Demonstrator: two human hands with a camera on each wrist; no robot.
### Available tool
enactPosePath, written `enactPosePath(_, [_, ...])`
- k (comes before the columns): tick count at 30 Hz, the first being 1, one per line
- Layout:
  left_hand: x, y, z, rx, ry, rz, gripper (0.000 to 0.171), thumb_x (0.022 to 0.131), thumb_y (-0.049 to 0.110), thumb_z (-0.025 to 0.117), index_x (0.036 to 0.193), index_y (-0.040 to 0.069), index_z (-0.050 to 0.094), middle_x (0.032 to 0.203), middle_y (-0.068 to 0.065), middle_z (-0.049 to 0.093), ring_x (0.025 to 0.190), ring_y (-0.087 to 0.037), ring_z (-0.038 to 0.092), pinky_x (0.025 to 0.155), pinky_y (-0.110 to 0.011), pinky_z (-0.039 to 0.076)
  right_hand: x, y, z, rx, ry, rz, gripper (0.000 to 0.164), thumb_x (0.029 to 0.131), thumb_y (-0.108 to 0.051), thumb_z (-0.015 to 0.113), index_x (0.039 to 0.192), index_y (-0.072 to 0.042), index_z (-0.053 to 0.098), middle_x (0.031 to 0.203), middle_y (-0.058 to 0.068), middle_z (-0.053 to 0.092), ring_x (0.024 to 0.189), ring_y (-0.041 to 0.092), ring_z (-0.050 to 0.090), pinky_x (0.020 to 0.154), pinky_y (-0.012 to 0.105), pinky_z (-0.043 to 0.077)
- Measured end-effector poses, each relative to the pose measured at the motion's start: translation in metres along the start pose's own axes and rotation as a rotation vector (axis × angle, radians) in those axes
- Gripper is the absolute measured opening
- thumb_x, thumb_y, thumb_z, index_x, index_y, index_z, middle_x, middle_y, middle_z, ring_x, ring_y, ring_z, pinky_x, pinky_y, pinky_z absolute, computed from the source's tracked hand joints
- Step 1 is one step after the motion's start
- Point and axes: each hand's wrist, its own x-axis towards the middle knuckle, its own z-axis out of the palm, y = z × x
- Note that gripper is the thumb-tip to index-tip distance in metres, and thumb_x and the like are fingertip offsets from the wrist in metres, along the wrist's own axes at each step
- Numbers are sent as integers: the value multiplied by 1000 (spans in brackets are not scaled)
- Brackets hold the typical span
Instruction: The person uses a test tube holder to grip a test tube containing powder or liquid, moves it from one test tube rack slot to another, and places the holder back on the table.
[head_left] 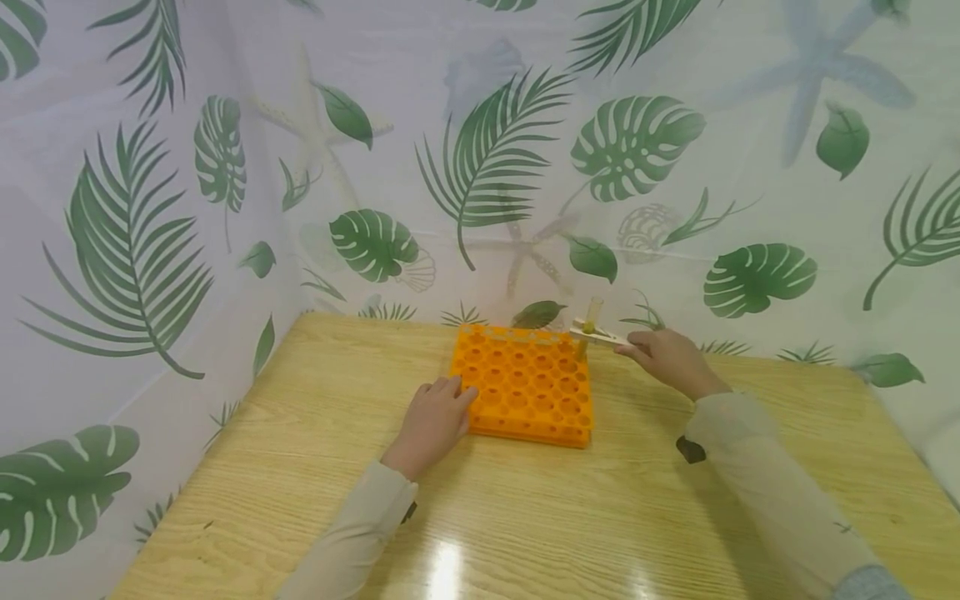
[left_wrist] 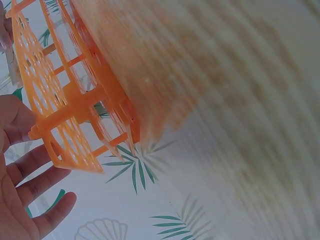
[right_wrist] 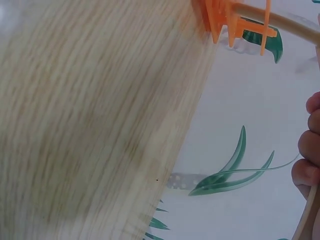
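Observation:
An orange test tube rack (head_left: 519, 379) with rows of round holes stands on the wooden table. My left hand (head_left: 435, 417) holds its left end; in the left wrist view, fingers (left_wrist: 37, 172) reach around the rack's end (left_wrist: 75, 112). My right hand (head_left: 670, 360) grips a wooden test tube clamp (head_left: 606, 337) by its handle end. The clamp's jaws are around a glass test tube (head_left: 595, 310) at the rack's back right corner. The tube's lower part looks yellow-brown (right_wrist: 280, 22) and stands within the rack's frame in the right wrist view.
The wood-grain table (head_left: 360, 358) reaches back to a white cloth (head_left: 315, 283) printed with green leaves and starfish, which hangs behind it and along the left. The rack stands near the table's back edge.

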Motion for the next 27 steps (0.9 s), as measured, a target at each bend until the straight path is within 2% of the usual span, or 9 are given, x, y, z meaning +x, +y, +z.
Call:
enactPosePath(12, [0, 0, 0, 21, -8, 6, 21, 84, 17, 65, 104, 16, 58, 81, 0, 50, 79, -19, 55, 67, -32, 45, -4, 1, 8, 13, -6, 24, 34, 90, -29, 60, 64, -16, 43, 53, -7, 27, 47, 7, 25, 47, 24, 25])
enactPosePath(22, [0, -1, 0, 35, 19, 17, 20, 83, 16, 66, 102, 16, 58, 78, 0, 49, 77, -18, 55, 66, -31, 45, -5, 4, 15, 22, -5, 3, 27, 88, -25, 63, 66, -14, 51, 52, -8, 26, 46, 6, 24, 48, 23, 25])
enactPosePath(27, [0, 0, -1, 42, 18, 19, 20, 83, 17, 66, 102, 16, 58, 79, 0, 49, 76, -18, 56, 66, -31, 47, -6, 5, 17, 12, 11, -15, 30, 88, -24, 63, 64, -15, 47, 52, -8, 24, 46, 6, 23, 49, 23, 25])
